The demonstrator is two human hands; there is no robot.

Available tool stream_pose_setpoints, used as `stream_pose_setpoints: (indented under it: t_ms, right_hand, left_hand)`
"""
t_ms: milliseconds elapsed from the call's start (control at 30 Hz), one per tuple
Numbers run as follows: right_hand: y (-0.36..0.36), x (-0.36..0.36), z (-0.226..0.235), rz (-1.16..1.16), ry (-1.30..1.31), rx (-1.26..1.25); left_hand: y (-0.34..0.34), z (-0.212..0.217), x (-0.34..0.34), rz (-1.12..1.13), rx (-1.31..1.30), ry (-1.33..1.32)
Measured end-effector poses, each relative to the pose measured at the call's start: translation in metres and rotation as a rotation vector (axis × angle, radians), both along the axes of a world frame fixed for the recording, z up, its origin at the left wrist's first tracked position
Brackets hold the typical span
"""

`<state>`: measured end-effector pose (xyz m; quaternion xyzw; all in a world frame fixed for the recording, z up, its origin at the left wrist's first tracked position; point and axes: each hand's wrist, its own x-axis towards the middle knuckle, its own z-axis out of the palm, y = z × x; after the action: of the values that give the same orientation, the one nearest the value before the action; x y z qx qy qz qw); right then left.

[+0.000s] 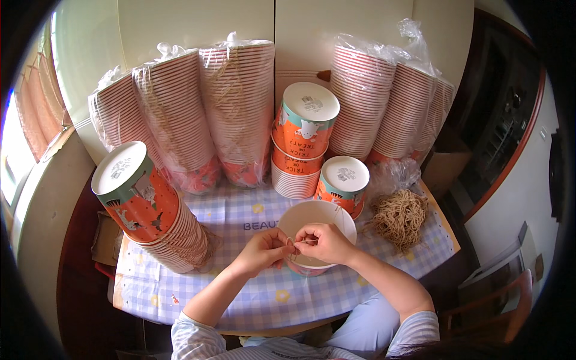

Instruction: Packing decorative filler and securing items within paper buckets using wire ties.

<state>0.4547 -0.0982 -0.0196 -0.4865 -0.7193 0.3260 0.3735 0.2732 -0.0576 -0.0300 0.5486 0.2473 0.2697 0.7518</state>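
Note:
An upright paper bucket [317,213], white inside, stands at the table's near middle. Over its near rim my left hand [264,251] and my right hand [327,243] meet, fingers pinched on a thin tan cord [308,240]. The cord's ends and any knot are too small to make out. Another bit of cord shows at the bucket's far right rim. Right of the bucket lies a tangled heap of tan cord [401,220]. Just behind stands an upturned orange bucket [343,180] with a white base.
On the left leans a stack of nested orange buckets [141,198], cords hanging along it. A shorter upturned stack [305,135] stands centre back. Tall plastic-wrapped stacks [237,102] line the back on both sides. A checked cloth [234,300] covers the table; a wooden chair [510,306] is at right.

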Motion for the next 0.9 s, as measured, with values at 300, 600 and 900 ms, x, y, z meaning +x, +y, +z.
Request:
stream_pose_setpoints:
  t_ms: [300, 600, 900]
  right_hand:
    - [-0.003, 0.000, 0.009, 0.033, -0.007, 0.071]
    - [-0.002, 0.007, 0.012, 0.250, -0.060, 0.257]
    - [-0.002, 0.002, 0.007, 0.085, -0.053, 0.215]
  left_hand:
    - [0.001, -0.003, 0.000, 0.023, 0.064, 0.003]
    - [0.004, -0.006, -0.002, 0.001, 0.045, 0.001]
    - [0.001, -0.007, 0.000, 0.062, 0.227, 0.035]
